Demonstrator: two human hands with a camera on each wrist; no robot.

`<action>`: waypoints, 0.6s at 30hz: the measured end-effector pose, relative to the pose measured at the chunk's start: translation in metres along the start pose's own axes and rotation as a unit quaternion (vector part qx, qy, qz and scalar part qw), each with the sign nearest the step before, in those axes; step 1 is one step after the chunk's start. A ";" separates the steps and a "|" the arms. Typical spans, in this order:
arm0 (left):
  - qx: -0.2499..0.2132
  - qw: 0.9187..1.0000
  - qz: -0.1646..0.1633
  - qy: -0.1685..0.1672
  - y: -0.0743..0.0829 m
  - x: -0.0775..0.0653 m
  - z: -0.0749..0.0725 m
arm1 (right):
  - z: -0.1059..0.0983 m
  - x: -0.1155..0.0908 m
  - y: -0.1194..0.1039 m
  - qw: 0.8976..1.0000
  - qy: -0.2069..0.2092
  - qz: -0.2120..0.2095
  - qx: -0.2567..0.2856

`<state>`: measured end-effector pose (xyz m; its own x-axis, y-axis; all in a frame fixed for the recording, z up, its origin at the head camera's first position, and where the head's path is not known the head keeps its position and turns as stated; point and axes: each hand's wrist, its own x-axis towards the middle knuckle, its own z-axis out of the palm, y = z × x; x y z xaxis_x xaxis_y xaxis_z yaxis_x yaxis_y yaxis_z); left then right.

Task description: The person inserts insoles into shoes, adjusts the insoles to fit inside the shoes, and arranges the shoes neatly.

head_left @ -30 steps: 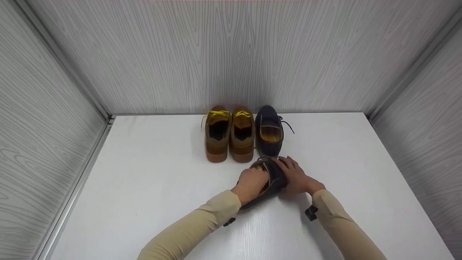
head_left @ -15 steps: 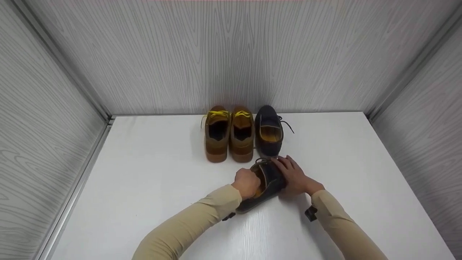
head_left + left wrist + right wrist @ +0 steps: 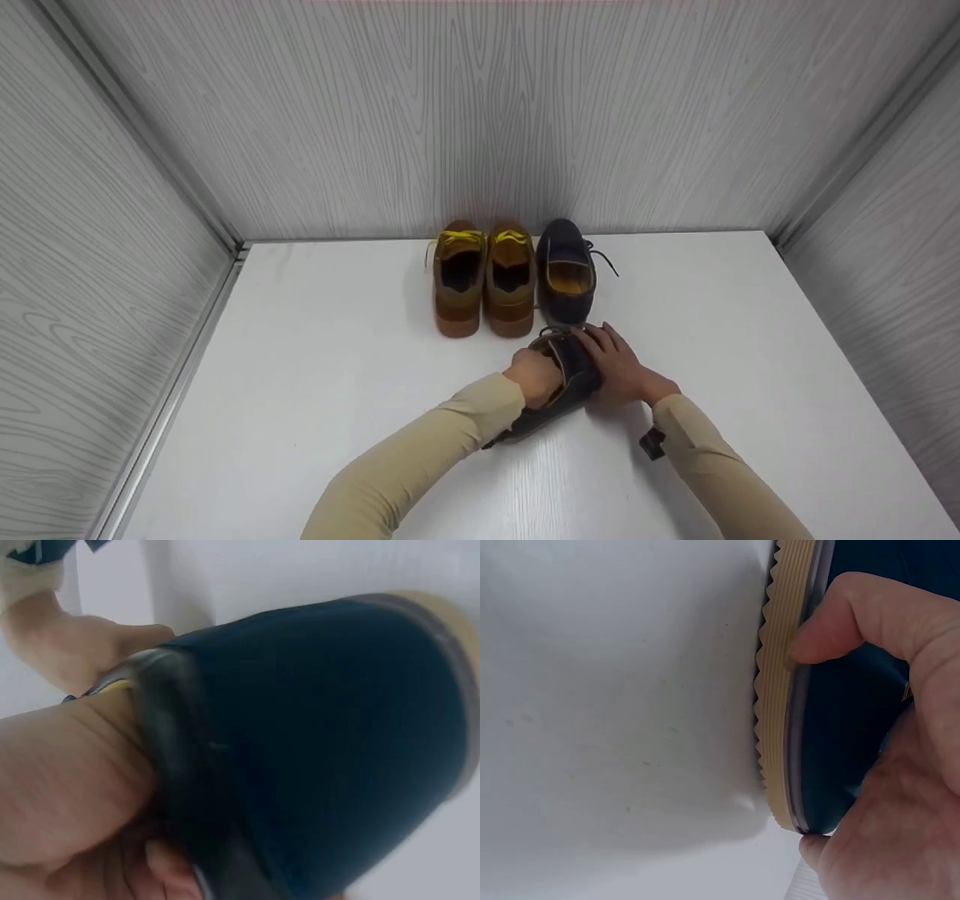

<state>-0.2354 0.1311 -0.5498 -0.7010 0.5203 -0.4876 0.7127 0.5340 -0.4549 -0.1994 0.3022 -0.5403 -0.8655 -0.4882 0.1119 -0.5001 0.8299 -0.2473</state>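
A dark navy lace-up shoe (image 3: 579, 361) lies at a slant on the white table, toe to the right. My left hand (image 3: 537, 375) reaches into its opening, with the fingers largely hidden inside. In the left wrist view, the shoe's blue heel part (image 3: 337, 727) fills the middle, and a fingertip shows close to the collar. My right hand (image 3: 616, 371) grips the shoe's toe end. The right wrist view shows the right thumb (image 3: 829, 634) on the edge of the ridged tan sole (image 3: 776, 712).
The matching navy shoe (image 3: 568, 274) stands just behind, near the back wall, its lace trailing right. To its left stand two brown shoes (image 3: 458, 281) with yellow laces, side by side. Grey wood-grain panels (image 3: 480, 112) enclose the white table (image 3: 322, 360) at the back and sides.
My left hand drew back toward the heel half a second ago and is now further forward in the opening again. The right hand keeps its grip on the toe end.
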 end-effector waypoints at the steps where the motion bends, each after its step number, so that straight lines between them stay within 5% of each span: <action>1: -0.002 1.000 0.028 -0.006 -0.006 -0.017 -0.012 | 0.002 0.000 0.000 1.000 0.000 -0.001 0.000; 2: -0.005 0.999 0.045 0.021 -0.012 -0.035 -0.021 | 0.003 0.001 0.000 1.000 -0.002 -0.001 -0.001; 3: -0.085 0.994 0.048 0.051 -0.015 -0.044 -0.025 | 0.004 0.001 0.000 1.000 -0.004 0.002 -0.001; 5: -0.112 0.990 0.060 0.062 -0.023 -0.061 -0.035 | 0.002 0.002 0.001 1.000 -0.006 0.008 -0.004; 9: -0.176 0.978 0.077 0.084 -0.039 -0.074 -0.045 | -0.006 0.003 0.001 0.998 -0.039 0.037 0.043; 12: -0.192 0.970 0.062 0.138 -0.048 -0.072 -0.048 | -0.013 0.002 -0.001 0.993 -0.040 0.053 0.099; 16: -0.181 0.950 0.023 0.253 -0.055 -0.065 -0.039 | -0.018 -0.005 -0.020 0.983 0.056 0.091 0.151; 18: -0.188 0.935 0.006 0.300 -0.057 -0.063 -0.031 | -0.018 -0.009 -0.038 0.967 0.127 0.141 0.172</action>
<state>-0.2330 0.0884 -0.4699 -0.6608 0.7477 0.0659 0.7407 0.6637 -0.1039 -0.1732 0.2795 -0.5143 -0.9668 -0.1370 0.2158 -0.2422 0.7605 -0.6024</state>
